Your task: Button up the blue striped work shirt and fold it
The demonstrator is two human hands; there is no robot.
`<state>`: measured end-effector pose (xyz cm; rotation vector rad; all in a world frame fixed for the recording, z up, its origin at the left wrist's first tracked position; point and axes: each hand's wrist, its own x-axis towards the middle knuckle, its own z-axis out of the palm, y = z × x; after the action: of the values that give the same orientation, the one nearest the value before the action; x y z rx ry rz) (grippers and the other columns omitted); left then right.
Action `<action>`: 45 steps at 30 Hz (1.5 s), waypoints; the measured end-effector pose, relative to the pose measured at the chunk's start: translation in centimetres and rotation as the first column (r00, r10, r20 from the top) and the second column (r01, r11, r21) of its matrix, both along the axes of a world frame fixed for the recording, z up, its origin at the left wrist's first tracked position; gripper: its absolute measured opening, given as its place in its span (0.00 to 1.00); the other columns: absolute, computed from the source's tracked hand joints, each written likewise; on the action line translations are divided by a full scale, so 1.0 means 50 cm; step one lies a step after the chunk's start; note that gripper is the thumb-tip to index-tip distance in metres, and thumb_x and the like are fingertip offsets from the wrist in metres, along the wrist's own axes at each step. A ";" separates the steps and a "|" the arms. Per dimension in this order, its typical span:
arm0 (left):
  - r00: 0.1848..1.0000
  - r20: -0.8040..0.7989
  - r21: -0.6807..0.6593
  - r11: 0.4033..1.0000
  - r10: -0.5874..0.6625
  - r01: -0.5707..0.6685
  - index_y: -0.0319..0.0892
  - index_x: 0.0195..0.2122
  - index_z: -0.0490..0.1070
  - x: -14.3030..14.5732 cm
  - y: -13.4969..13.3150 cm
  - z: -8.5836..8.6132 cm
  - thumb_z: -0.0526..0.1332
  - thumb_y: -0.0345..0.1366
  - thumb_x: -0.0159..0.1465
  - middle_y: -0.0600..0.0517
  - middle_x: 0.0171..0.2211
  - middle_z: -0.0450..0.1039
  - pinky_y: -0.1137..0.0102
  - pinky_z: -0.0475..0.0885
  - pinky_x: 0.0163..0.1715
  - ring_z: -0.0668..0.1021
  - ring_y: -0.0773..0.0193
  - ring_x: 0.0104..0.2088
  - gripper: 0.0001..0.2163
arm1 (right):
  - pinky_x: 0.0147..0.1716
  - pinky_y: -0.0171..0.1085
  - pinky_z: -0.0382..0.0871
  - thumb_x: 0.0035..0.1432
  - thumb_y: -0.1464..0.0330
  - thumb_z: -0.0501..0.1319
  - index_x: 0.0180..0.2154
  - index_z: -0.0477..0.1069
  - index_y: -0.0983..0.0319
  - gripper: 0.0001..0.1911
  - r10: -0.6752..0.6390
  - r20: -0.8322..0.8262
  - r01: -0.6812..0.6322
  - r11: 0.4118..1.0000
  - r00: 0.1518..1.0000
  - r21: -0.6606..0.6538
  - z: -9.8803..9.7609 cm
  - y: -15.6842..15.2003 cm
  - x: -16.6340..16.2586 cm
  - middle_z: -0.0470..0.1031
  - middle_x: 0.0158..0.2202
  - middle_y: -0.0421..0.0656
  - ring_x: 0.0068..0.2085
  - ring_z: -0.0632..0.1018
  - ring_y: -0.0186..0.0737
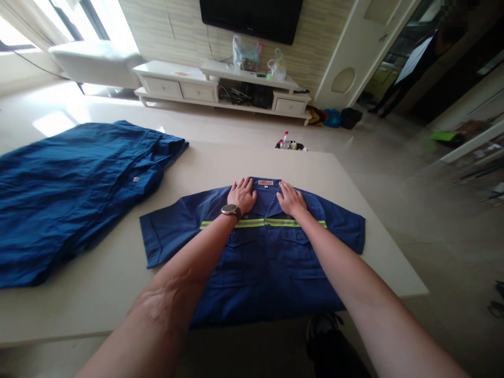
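Note:
A navy short-sleeved work shirt (271, 252) lies front up on the pale table, its sleeves spread to both sides. A yellow-green reflective stripe crosses its chest, above two flapped pockets. My left hand (241, 195), with a watch (230, 210) on the wrist, rests flat on the left side of the collar, fingers stretched out. On the collar's right side lies my right hand (290, 199), also flat with extended fingers. Between them the neck label (265, 183) shows. The shirt's lower hem hangs at the near table edge, partly hidden by my forearms.
More blue garments (86, 184) lie in a pile on the left of the table (378, 262). Bottles (286, 140) stand just beyond the far edge. A white TV cabinet (177, 84) runs along the wall below a television (252, 18). At the upper right stands a person (409, 68).

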<state>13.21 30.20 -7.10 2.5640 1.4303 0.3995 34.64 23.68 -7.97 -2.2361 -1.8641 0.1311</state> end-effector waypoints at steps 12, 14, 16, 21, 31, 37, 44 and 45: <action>1.000 -0.016 -0.012 1.000 0.021 -0.022 0.37 0.74 0.52 -0.002 0.017 0.015 0.44 0.47 0.72 0.46 0.75 0.51 0.48 0.44 0.75 0.55 0.53 0.75 0.32 | 0.72 0.50 0.48 0.73 0.58 0.47 0.73 0.53 0.60 0.31 0.003 0.022 -0.001 0.998 1.000 -0.055 0.013 0.019 0.013 0.50 0.76 0.42 0.75 0.51 0.45; 0.999 -0.043 -0.001 1.000 0.010 -0.010 0.32 0.72 0.57 0.009 0.024 0.032 0.45 0.46 0.71 0.42 0.73 0.56 0.48 0.43 0.75 0.57 0.51 0.74 0.32 | 0.71 0.48 0.52 0.72 0.59 0.49 0.71 0.57 0.61 0.30 0.003 0.032 -0.001 0.997 0.999 -0.078 0.029 0.031 0.013 0.55 0.74 0.45 0.74 0.55 0.46; 0.996 -0.089 0.001 1.000 0.007 -0.007 0.31 0.67 0.65 0.023 0.030 0.050 0.45 0.46 0.71 0.38 0.69 0.64 0.46 0.40 0.74 0.59 0.48 0.73 0.30 | 0.68 0.46 0.58 0.72 0.61 0.47 0.65 0.66 0.61 0.26 -0.003 0.035 0.006 0.997 0.999 -0.079 0.044 0.043 0.010 0.65 0.70 0.47 0.70 0.64 0.47; 0.994 -0.048 0.042 0.994 -0.101 0.103 0.36 0.70 0.62 0.039 0.028 0.041 0.44 0.35 0.71 0.44 0.72 0.58 0.53 0.48 0.74 0.58 0.54 0.73 0.27 | 0.66 0.51 0.60 0.70 0.69 0.47 0.64 0.67 0.58 0.26 -0.055 0.043 0.054 0.998 0.998 0.015 0.039 0.040 0.002 0.67 0.68 0.47 0.69 0.64 0.47; 0.997 0.011 0.026 0.997 -0.073 0.073 0.37 0.72 0.57 0.034 0.030 -0.001 0.45 0.38 0.71 0.47 0.74 0.55 0.56 0.52 0.74 0.58 0.57 0.74 0.29 | 0.73 0.54 0.44 0.70 0.64 0.46 0.71 0.59 0.56 0.30 -0.072 0.019 0.072 0.997 0.997 0.021 -0.007 0.047 0.018 0.56 0.74 0.37 0.75 0.51 0.46; 0.998 0.001 0.027 0.998 -0.061 0.061 0.38 0.72 0.57 0.032 0.025 0.006 0.45 0.38 0.72 0.47 0.74 0.55 0.55 0.51 0.74 0.57 0.57 0.74 0.28 | 0.71 0.55 0.49 0.69 0.65 0.47 0.70 0.60 0.55 0.29 -0.036 0.048 0.033 0.997 0.998 0.070 0.002 0.041 0.013 0.54 0.75 0.38 0.75 0.51 0.47; 0.998 0.006 0.014 0.998 -0.061 0.061 0.38 0.74 0.54 0.029 0.030 0.004 0.45 0.39 0.71 0.47 0.75 0.50 0.55 0.50 0.74 0.55 0.57 0.75 0.30 | 0.71 0.51 0.51 0.70 0.66 0.46 0.71 0.58 0.54 0.30 0.100 0.046 -0.101 0.995 0.994 0.014 -0.008 0.057 0.013 0.57 0.73 0.38 0.73 0.57 0.41; 0.999 0.007 0.011 0.999 -0.051 0.051 0.37 0.73 0.54 0.031 0.030 0.003 0.45 0.39 0.71 0.46 0.75 0.51 0.55 0.50 0.74 0.55 0.58 0.74 0.30 | 0.71 0.50 0.50 0.70 0.66 0.46 0.71 0.58 0.55 0.30 0.078 0.047 -0.078 0.997 0.996 0.015 -0.011 0.060 0.012 0.57 0.73 0.38 0.73 0.58 0.40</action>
<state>14.76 31.71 -6.96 2.5988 1.3613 0.4096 35.23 26.67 -8.51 -2.1742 -1.9703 0.0768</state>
